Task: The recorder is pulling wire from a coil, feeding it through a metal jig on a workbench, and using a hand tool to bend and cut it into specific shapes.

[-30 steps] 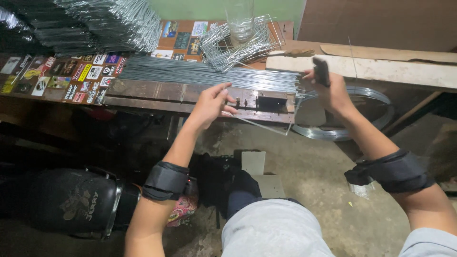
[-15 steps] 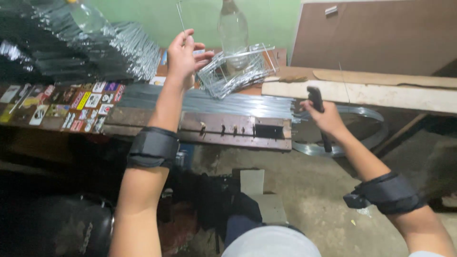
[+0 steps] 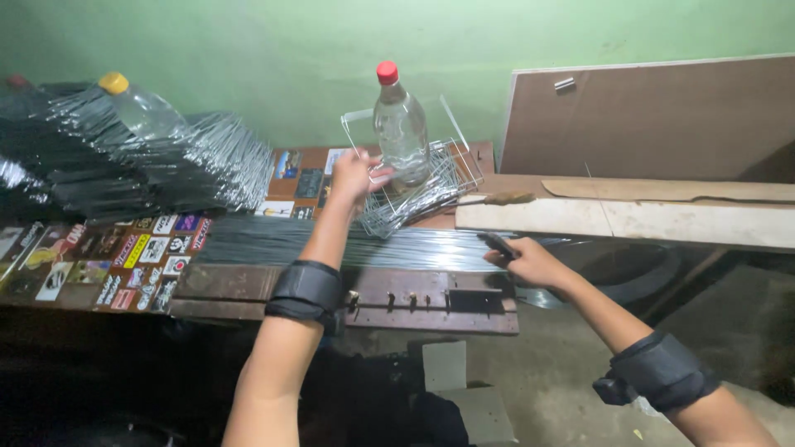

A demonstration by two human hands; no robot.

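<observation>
Left hand (image 3: 354,175) fingers pinching bent wire frame (image 3: 414,194) beside clear bottle (image 3: 400,128), right hand (image 3: 530,263) fingers clamped on dark tool handle (image 3: 498,244) at bench (image 3: 248,285) edge.

Wire workshop — workbench (image 3: 248,285), wire bundles (image 3: 273,240)

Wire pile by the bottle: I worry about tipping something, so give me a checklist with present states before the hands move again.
1. Left hand placed: at the bent wire pile, beside the red-capped bottle: ok.
2. Bottle upright and capped: ok.
3. Left hand's grip on a wire: cannot tell, fingers blur.
4. Right hand closed on the dark handle: ok.
5. Straight wire bundle lying flat on the bench: ok.
6. Yellow-capped bottle leaning on the wire stacks: not ok, tilted.
</observation>
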